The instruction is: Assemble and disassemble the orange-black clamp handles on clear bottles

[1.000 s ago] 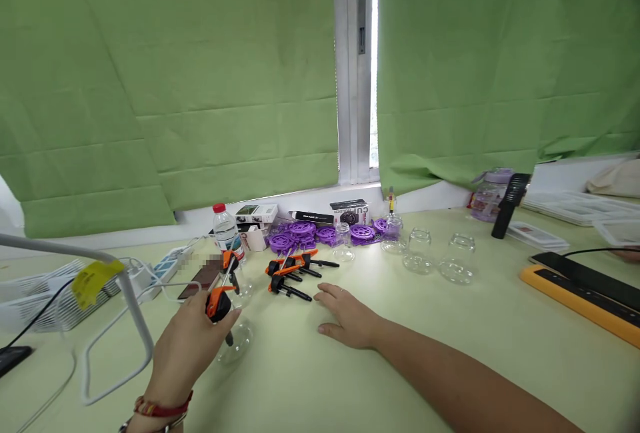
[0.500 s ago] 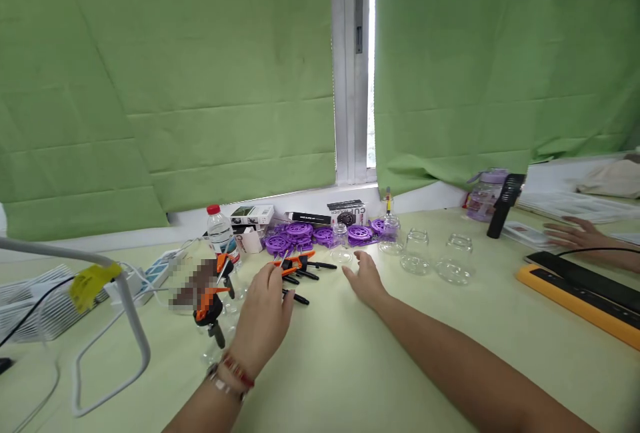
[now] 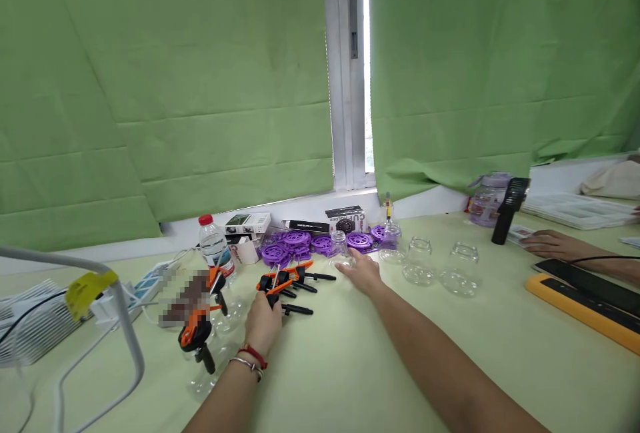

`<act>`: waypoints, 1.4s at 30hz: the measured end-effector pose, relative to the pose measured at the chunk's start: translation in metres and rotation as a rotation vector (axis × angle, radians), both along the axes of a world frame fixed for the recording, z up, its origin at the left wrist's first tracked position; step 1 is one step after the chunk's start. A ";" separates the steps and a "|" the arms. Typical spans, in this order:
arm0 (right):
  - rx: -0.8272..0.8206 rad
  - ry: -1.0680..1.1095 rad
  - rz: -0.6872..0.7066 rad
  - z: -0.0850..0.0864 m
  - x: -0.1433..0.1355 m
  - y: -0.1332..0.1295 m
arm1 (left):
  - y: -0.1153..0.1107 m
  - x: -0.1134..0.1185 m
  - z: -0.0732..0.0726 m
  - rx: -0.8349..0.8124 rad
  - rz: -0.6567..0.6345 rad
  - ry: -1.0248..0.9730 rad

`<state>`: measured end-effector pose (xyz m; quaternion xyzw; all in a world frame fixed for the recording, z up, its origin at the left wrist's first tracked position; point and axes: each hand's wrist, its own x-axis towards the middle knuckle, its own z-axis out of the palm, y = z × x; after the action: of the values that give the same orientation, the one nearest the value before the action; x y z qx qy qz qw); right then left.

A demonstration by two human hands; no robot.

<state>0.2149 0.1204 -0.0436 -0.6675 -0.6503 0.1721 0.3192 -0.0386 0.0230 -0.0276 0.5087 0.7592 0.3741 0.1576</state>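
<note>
My left hand (image 3: 263, 323) is closed on one of the orange-and-black fittings with a black handle (image 3: 275, 286), which lies among several alike; its fingertips are partly hidden. My right hand (image 3: 363, 273) reaches to a small clear jar (image 3: 339, 245), its thumb in front of the base and its fingers curled round the right side. More clear jars (image 3: 419, 263) stand narrow end up to the right of that hand. Left of my left hand, clear jars with orange-and-black tops (image 3: 195, 332) stand on the table.
Purple wheel-shaped pieces (image 3: 296, 240) and small boxes (image 3: 249, 222) line the wall. A water bottle (image 3: 215, 246) stands at left, near a bent white metal tube (image 3: 131, 326). At right are a black handheld fan (image 3: 510, 210), an orange-and-black device (image 3: 580, 300) and another person's hand (image 3: 553, 244).
My left hand has come down onto an orange-and-black fitting. My right hand has moved slightly left and closed in on the small jar. The other person's hand has moved a little nearer.
</note>
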 end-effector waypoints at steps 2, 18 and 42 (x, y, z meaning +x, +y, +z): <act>0.020 0.026 0.007 0.000 0.002 -0.003 | -0.001 0.000 0.002 0.028 -0.010 -0.074; 0.036 0.004 0.017 0.000 0.002 -0.004 | -0.030 0.029 0.044 -0.068 -0.118 -0.974; 0.068 0.392 0.359 0.054 0.032 -0.100 | -0.040 0.018 0.044 0.270 -0.177 -1.482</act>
<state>0.2467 0.0203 0.0099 -0.4842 -0.6894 0.3299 0.4259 -0.0210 -0.0171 0.0166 0.1982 0.3587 0.6936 0.5924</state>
